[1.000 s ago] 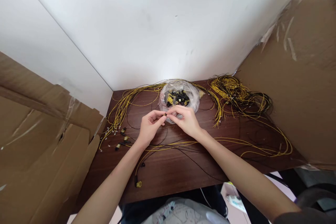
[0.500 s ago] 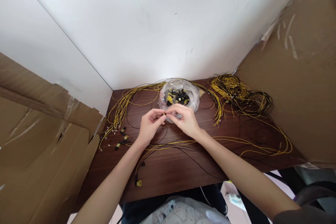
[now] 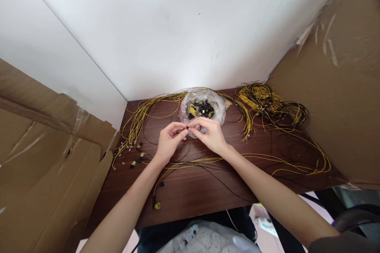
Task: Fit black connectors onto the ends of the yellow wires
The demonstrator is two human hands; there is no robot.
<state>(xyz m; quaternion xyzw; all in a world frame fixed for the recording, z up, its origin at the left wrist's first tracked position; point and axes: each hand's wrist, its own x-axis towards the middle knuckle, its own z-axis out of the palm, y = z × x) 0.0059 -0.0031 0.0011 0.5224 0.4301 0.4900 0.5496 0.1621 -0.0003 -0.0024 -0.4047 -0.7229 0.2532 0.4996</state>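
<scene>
My left hand and my right hand meet at the fingertips in front of a clear plastic bag. Between them they pinch a small dark and yellowish part, mostly covered by the fingers. Black and yellow pieces fill the bag. Left of my left hand lie several black connectors with yellowish ends. Nearer the front edge rests a wire with a black and yellow end. Yellow and black wires cross the table below my hands.
Loose wires spread over the table's back left, and a tangled coil lies at the back right. Cardboard stands on the left, more cardboard on the right. A white wall rises behind the brown table.
</scene>
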